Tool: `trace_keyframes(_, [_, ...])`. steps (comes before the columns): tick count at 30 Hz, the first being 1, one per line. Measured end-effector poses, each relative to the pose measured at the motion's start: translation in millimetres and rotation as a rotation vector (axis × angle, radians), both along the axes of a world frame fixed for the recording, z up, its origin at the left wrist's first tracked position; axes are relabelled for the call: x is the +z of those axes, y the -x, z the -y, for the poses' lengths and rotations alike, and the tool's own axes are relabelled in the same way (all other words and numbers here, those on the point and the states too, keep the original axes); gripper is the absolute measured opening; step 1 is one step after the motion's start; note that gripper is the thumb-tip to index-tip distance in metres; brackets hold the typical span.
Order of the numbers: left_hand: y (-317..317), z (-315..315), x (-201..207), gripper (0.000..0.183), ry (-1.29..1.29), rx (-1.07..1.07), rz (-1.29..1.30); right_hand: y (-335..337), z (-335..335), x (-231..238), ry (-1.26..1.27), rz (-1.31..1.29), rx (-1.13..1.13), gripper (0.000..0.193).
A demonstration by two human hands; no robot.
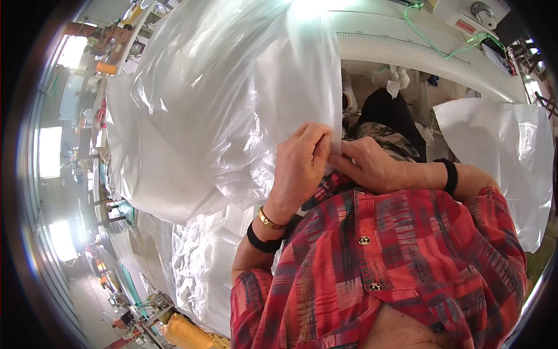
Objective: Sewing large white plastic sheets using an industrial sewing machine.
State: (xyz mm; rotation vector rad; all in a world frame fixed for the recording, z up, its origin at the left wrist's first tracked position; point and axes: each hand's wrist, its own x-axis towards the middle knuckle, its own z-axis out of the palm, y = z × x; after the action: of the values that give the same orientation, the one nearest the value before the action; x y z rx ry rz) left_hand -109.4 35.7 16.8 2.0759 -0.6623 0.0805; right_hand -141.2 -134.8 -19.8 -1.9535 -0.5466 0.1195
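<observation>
Red shirt (349,250) lay nearest; left hand (300,160) and right hand (372,164) pinched soft, probably light, slippery plastic (192,110) by its edge, seemingly the surest hold.

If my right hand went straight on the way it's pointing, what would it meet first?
Your right hand would first meet the translucent plastic sheet, whose edge it seems to touch; your left hand lies just beyond, though depth is unclear.

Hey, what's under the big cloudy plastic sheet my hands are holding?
Crinkled plastic shows past the near edge of the plastic sheet, seemingly running under it. Whatever lies beneath the sheet's middle is covered; I can't tell.
</observation>
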Motion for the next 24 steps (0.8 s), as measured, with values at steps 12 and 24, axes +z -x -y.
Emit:
trace_keyframes(12, [-9,-11,-1,0.015,-0.008,0.047,-0.326,-23,-6,4,0.241,0.392,0.312,0.016])
trace_keyframes(24, [-5,-27,69,0.006,-0.396,0.074,0.310,-122,-82,-10,-0.357,0.548,0.126,0.023])
